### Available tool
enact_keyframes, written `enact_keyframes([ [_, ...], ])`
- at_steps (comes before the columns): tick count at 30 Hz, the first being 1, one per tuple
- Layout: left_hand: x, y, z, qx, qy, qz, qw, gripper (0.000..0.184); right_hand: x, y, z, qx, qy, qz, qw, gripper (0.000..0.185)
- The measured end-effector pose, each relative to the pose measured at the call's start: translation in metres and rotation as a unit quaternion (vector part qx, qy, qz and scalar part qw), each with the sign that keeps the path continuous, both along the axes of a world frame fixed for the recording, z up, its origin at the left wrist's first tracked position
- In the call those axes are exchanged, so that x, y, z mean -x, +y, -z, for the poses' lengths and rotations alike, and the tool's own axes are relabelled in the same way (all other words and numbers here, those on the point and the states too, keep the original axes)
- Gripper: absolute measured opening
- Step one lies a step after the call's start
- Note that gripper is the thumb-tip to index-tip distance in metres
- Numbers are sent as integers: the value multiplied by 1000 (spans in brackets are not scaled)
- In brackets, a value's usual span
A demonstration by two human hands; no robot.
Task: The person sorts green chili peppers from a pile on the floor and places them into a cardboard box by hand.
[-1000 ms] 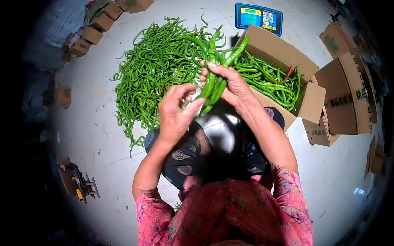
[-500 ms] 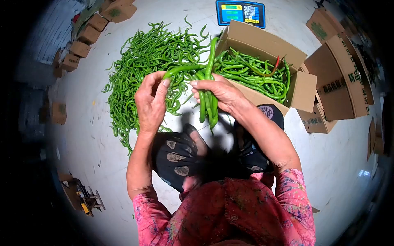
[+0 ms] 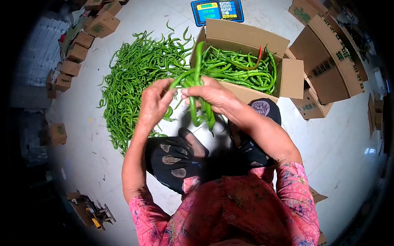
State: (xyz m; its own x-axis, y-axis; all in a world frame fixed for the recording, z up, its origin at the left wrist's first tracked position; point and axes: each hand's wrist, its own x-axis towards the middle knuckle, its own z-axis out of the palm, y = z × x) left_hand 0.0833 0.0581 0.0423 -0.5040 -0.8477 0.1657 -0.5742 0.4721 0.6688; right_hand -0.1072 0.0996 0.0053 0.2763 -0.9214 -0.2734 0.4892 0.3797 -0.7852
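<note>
My right hand (image 3: 214,95) is closed around a bunch of long green chili peppers (image 3: 198,61), their ends sticking out above and below the fist. One curved green chili pepper (image 3: 182,77) runs from that bunch to my left hand (image 3: 152,104), which pinches its end between thumb and fingers. Both hands are close together above my knees. Behind my left hand a large heap of green chili peppers (image 3: 131,78) spreads over the floor. Beyond my right hand an open cardboard box (image 3: 246,35) holds more green chili peppers and one reddish chili pepper (image 3: 259,57).
A digital scale display (image 3: 217,11) stands behind the box. Other cardboard boxes (image 3: 334,67) are stacked at the right, and a row of small boxes (image 3: 76,53) lines the left. My shoe (image 3: 188,137) rests on the pale floor.
My left hand has come closer to my right hand, bringing its pepper nearer the bunch. The camera view has shifted slightly, so the box and scale appear further left.
</note>
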Motion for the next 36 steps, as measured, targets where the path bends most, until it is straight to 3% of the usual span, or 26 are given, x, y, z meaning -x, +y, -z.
enact_keyframes([
  [1,4,6,-5,39,-24,2,999,22,6,-1,-2,14,5,-1,1000,35],
  [3,5,1,0,-51,118,-93,987,22,13,0,-9,15,36,23,999,36],
  [4,4,2,-7,-133,162,-100,973,23,13,1,-8,14,28,8,999,36],
  [7,12,5,-13,-156,187,-70,967,23,12,3,-4,16,12,-18,1000,36],
  [11,15,8,-2,-143,130,-74,978,24,12,2,-3,40,30,15,999,35],
  [14,18,13,1,-82,190,-63,976,24,16,0,0,65,63,32,995,34],
  [17,20,12,4,18,170,-36,985,24,15,3,1,74,63,1,995,35],
  [21,17,3,-9,-54,234,-134,961,25,11,9,-6,33,124,-96,987,33],
  [26,-2,-14,-19,-25,212,-175,961,27,7,12,9,30,106,-110,988,27],
  [36,38,-51,-53,26,154,-90,984,32,0,26,26,31,116,-182,976,22],
])
